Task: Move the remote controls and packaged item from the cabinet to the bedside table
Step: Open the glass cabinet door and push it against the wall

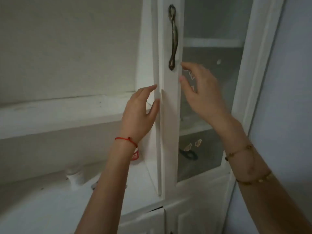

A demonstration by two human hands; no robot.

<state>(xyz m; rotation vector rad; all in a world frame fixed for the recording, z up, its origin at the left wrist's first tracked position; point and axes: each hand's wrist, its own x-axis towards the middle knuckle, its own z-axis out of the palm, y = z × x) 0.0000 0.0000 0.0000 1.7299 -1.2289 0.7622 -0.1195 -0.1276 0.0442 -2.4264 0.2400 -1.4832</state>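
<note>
While both hands are up at the white cabinet (170, 149), neither is holding anything. The left hand (140, 114) is loose, fingers spread, fingertips at the edge of the glass door (169, 102). The right hand (200, 92) hangs slack just beside the dark metal handle (173, 38), not gripping it. Behind the frosted glass there's a dark shape (188, 155) on the lower shelf; can't tell if it's a remote. A red-labelled thing (135, 156) peeks out behind the left wrist. Red string bracelet (126, 141) on that wrist.
</note>
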